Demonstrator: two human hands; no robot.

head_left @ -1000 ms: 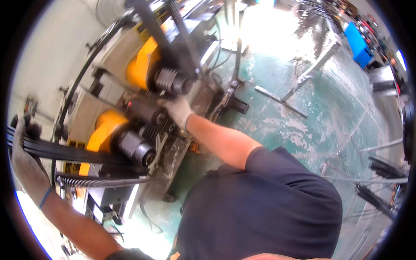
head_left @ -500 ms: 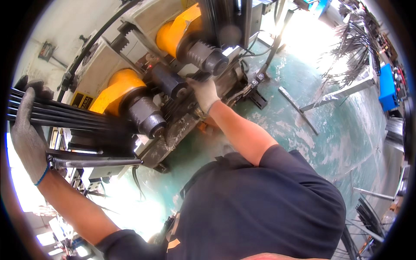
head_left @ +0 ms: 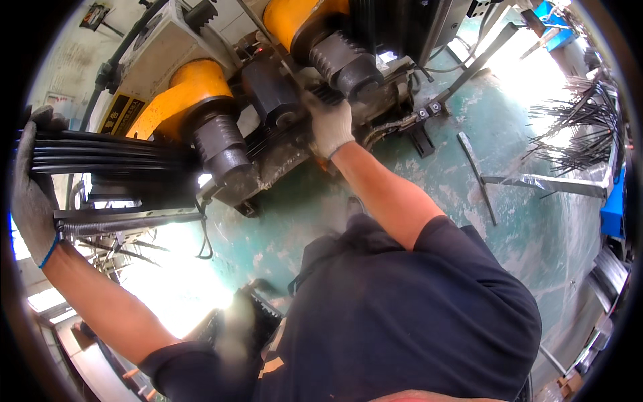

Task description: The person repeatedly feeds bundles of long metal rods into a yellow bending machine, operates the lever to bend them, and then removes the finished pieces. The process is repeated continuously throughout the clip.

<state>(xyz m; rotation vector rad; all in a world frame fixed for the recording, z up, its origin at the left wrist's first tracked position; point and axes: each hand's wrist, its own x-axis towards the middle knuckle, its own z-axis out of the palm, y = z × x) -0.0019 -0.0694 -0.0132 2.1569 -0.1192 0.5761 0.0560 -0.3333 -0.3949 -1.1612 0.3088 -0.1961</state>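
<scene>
My machine (head_left: 268,127), grey with two yellow housings, carries the bundle of dark steel rods (head_left: 114,153) that runs across it from nine o'clock toward the ribbed rollers (head_left: 341,63) near twelve. It stands on a worn green floor (head_left: 536,221) that spreads from the centre out to three o'clock. On that floor lie a flat metal bar (head_left: 477,175) at about two o'clock and, beyond it, a loose heap of thin dark rods (head_left: 576,130) nearer the rim.
</scene>
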